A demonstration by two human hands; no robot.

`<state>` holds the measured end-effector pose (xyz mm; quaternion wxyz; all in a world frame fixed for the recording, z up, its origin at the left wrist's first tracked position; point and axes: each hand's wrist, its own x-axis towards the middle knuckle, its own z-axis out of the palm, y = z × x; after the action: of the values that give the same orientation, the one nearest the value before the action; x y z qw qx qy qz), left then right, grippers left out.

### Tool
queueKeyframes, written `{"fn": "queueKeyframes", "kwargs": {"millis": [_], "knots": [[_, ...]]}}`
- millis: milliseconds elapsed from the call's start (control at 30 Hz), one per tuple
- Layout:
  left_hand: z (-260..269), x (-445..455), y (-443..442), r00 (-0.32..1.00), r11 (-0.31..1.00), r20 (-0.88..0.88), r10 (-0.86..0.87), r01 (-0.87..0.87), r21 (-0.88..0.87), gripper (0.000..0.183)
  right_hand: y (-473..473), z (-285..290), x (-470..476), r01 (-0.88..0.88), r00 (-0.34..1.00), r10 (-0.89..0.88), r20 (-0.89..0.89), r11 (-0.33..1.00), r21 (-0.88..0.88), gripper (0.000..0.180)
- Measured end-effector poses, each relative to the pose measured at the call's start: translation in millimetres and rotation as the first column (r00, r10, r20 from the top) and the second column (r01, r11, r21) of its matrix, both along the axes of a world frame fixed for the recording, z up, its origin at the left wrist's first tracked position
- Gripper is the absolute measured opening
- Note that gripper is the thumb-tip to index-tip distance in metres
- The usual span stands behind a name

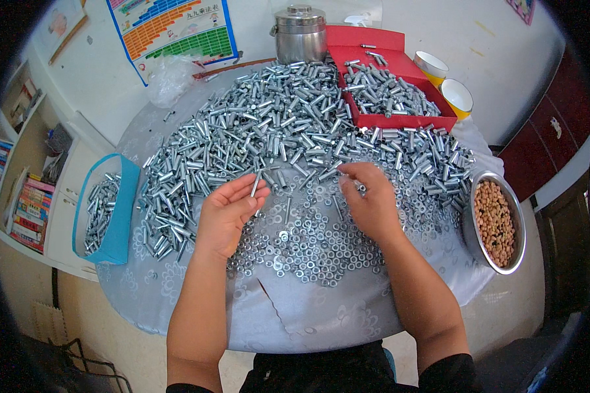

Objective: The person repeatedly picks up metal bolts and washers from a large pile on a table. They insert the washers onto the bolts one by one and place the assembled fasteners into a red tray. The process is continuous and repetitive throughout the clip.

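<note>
My left hand holds a slim metal bolt upright between thumb and fingers. My right hand is at the near edge of a big heap of metal sleeves, its thumb and fingertips close to a sleeve; whether it grips that sleeve I cannot tell. Between and below the hands lie many loose washers and nuts on the silvery tablecloth. Two bolts lie among the washers between my hands.
A red box of finished-looking metal anchors stands at the back right, a blue container of metal parts at the left. A steel bowl of peanuts sits at the right edge. Behind are a steel pot, two bowls and a plastic bag.
</note>
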<state>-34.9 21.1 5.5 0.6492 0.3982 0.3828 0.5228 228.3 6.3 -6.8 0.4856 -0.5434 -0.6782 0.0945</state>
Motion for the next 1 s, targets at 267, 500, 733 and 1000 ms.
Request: {"fn": "queueKeyframes", "kwargs": {"millis": [267, 500, 733, 1000], "knots": [[-0.5, -3.4, 3.7, 0.99, 0.989, 0.042, 0.132, -0.129, -0.074, 0.029, -6.4, -1.5, -27.8, -0.177, 0.938, 0.158, 0.307, 0.983, 0.036, 0.029], [-3.0, -5.2, 4.5, 0.984, 0.983, 0.044, 0.171, -0.168, -0.075, 0.025, 19.3, 1.5, -40.1, -0.148, 0.867, 0.111, 0.486, 0.988, 0.039, 0.022], [-1.5, -3.1, 2.8, 0.991, 0.99, 0.043, 0.123, -0.12, -0.08, 0.024, 40.8, 7.6, -46.0, -0.088, 0.665, 0.133, 0.735, 0.991, -0.1, 0.025], [0.4, 1.3, -2.1, 0.998, 0.995, 0.054, -0.041, 0.045, -0.085, 0.025, 8.7, 15.2, -48.2, -0.342, 0.769, 0.095, -0.632, 0.897, -0.281, 0.018]]}}
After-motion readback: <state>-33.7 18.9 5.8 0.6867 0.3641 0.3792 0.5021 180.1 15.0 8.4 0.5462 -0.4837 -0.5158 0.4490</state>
